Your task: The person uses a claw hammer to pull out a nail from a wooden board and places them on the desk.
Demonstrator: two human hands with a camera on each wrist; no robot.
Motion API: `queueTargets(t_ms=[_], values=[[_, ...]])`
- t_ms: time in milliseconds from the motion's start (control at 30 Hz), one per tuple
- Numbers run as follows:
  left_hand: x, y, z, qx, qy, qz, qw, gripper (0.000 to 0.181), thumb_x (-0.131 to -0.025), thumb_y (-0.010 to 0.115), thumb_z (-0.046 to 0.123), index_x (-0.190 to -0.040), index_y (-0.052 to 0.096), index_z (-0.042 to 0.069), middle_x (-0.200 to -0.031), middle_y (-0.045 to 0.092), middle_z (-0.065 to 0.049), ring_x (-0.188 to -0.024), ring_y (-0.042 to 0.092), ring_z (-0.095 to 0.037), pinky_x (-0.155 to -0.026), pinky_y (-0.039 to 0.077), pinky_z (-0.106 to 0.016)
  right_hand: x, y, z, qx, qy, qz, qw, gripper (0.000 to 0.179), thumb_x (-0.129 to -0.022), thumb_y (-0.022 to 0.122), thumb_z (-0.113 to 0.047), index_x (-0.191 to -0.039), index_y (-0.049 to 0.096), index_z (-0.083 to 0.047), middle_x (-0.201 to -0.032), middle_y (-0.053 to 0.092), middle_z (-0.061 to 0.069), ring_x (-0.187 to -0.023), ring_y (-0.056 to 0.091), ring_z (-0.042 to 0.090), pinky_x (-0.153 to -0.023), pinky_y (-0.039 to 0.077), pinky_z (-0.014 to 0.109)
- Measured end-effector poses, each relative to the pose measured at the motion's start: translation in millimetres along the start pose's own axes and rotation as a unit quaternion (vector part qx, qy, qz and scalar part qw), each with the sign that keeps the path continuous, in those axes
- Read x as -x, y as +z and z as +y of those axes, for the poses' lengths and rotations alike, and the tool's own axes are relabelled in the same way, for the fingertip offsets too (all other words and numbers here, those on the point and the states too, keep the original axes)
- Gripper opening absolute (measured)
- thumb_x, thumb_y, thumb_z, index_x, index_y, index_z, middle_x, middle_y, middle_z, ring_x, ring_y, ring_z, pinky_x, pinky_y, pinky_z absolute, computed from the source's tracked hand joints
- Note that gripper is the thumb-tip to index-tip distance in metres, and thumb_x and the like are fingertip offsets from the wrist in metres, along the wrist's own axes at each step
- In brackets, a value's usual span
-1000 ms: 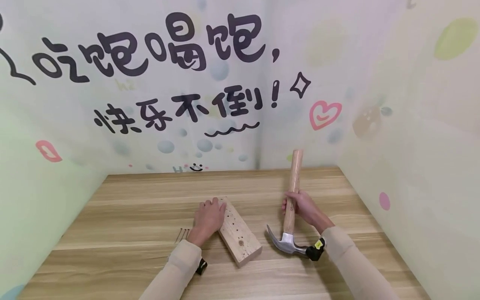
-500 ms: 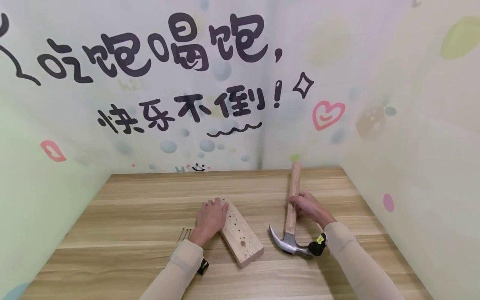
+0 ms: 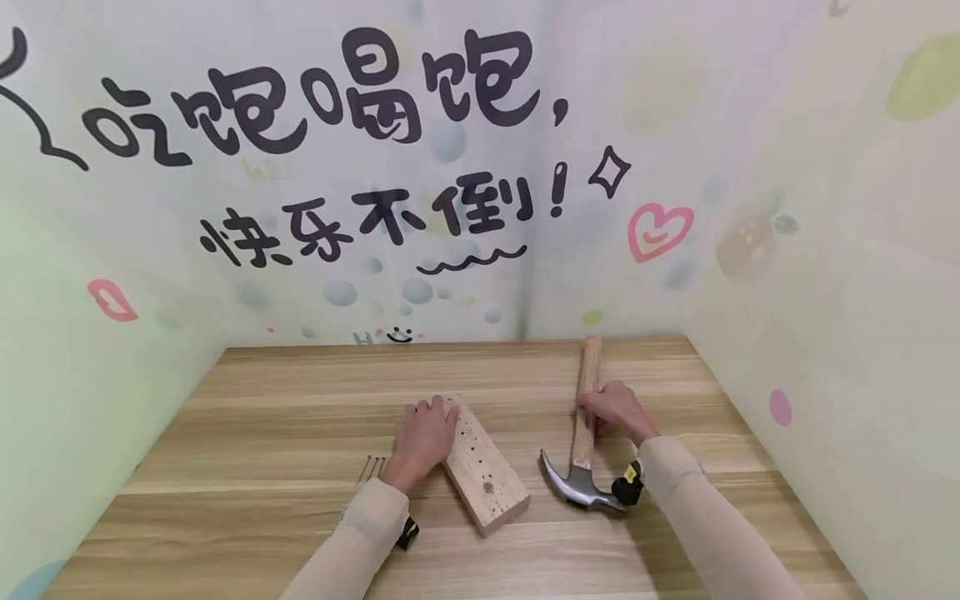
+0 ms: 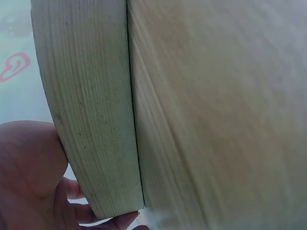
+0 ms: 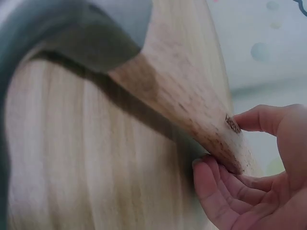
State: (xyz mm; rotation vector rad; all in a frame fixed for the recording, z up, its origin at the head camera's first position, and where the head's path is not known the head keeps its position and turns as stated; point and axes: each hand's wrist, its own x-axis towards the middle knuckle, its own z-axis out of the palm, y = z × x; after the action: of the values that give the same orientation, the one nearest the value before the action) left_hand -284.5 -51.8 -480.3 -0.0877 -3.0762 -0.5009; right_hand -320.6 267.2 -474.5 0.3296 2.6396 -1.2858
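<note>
My left hand [image 3: 427, 433] holds the far end of a wooden block [image 3: 487, 477] with several small holes in its top face. In the left wrist view, the thumb lies along one side of the block [image 4: 91, 105] and the fingers curl round its end. My right hand [image 3: 615, 406] holds the wooden handle of a claw hammer [image 3: 583, 442]. The hammer's steel head lies toward me on the table. In the right wrist view, the thumb is on one side of the hammer handle [image 5: 177, 100] and the curled fingers are on the other.
Several nails [image 3: 371, 468] lie on the wood-grain table [image 3: 300, 400], left of my left wrist. Walls with printed drawings and lettering stand behind the table [image 3: 360, 208] and along its left and right sides.
The hammer has come down: its handle end dropped from in front of the wall to the table's back edge. The right hand's hold looks looser. The left hand and block keep still.
</note>
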Motion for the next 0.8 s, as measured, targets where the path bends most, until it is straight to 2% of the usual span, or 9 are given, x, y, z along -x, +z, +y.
queueTargets(t_ms=[267, 467, 533, 633, 733, 800], values=[[-0.9, 2.3, -1.9, 0.0, 0.003, -0.002, 1.0, 0.052, -0.106, 0.038, 0.042, -0.132, 0.053, 0.0, -0.122, 0.06, -0.024, -0.117, 0.054, -0.041, -0.087, 0.049, -0.057, -3.1, 3, 0, 0.065, -0.002, 0.015, 0.9977, 0.023, -0.079, 0.064, -0.025, -0.069, 0.057, -0.005, -0.056, 0.057, 0.007, -0.044, 0.056, 0.015, -0.043, 0.05, 0.028], [-3.9, 2.3, -8.7, 0.015, 0.013, 0.003, 0.9998, 0.055, -0.106, 0.038, 0.043, -0.135, 0.053, 0.0, -0.128, 0.058, -0.026, -0.121, 0.053, -0.042, -0.09, 0.049, -0.057, -5.4, 2, 2, 0.071, -0.012, 0.019, 0.9972, 0.024, -0.079, 0.063, -0.025, -0.065, 0.059, -0.005, -0.053, 0.058, 0.007, -0.043, 0.057, 0.015, -0.043, 0.05, 0.028], [-4.6, -0.3, -13.6, 0.018, 0.02, 0.009, 0.9996, 0.055, -0.106, 0.038, 0.043, -0.136, 0.053, -0.001, -0.129, 0.058, -0.026, -0.121, 0.053, -0.042, -0.092, 0.049, -0.057, -5.0, -1, 3, 0.078, -0.018, 0.015, 0.9967, 0.027, -0.081, 0.064, -0.026, -0.066, 0.06, -0.004, -0.056, 0.06, 0.008, -0.045, 0.058, 0.016, -0.044, 0.051, 0.029], [-5.3, -9.4, -24.3, 0.014, 0.036, 0.026, 0.9989, 0.054, -0.106, 0.039, 0.041, -0.134, 0.055, -0.002, -0.127, 0.06, -0.028, -0.12, 0.055, -0.044, -0.095, 0.047, -0.058, -2.4, -10, 2, 0.106, -0.043, 0.009, 0.9934, 0.033, -0.09, 0.062, -0.03, -0.074, 0.063, -0.001, -0.063, 0.063, 0.01, -0.05, 0.062, 0.019, -0.049, 0.052, 0.03], [-8.4, -26.2, -38.2, -0.003, 0.047, 0.037, 0.9982, 0.054, -0.106, 0.039, 0.041, -0.136, 0.054, -0.002, -0.128, 0.06, -0.028, -0.121, 0.054, -0.045, -0.097, 0.044, -0.061, 1.1, -25, -4, 0.143, -0.087, 0.008, 0.9858, 0.04, -0.098, 0.054, -0.033, -0.095, 0.065, 0.006, -0.077, 0.066, 0.015, -0.063, 0.066, 0.025, -0.058, 0.053, 0.034], [-12.1, -39.9, -49.4, -0.017, 0.046, 0.042, 0.9979, 0.056, -0.105, 0.038, 0.042, -0.14, 0.05, 0.0, -0.133, 0.057, -0.028, -0.124, 0.051, -0.046, -0.099, 0.041, -0.064, 2.9, -36, -10, 0.159, -0.125, 0.014, 0.9792, 0.046, -0.102, 0.05, -0.033, -0.112, 0.062, 0.01, -0.091, 0.068, 0.023, -0.08, 0.069, 0.034, -0.069, 0.055, 0.041]])
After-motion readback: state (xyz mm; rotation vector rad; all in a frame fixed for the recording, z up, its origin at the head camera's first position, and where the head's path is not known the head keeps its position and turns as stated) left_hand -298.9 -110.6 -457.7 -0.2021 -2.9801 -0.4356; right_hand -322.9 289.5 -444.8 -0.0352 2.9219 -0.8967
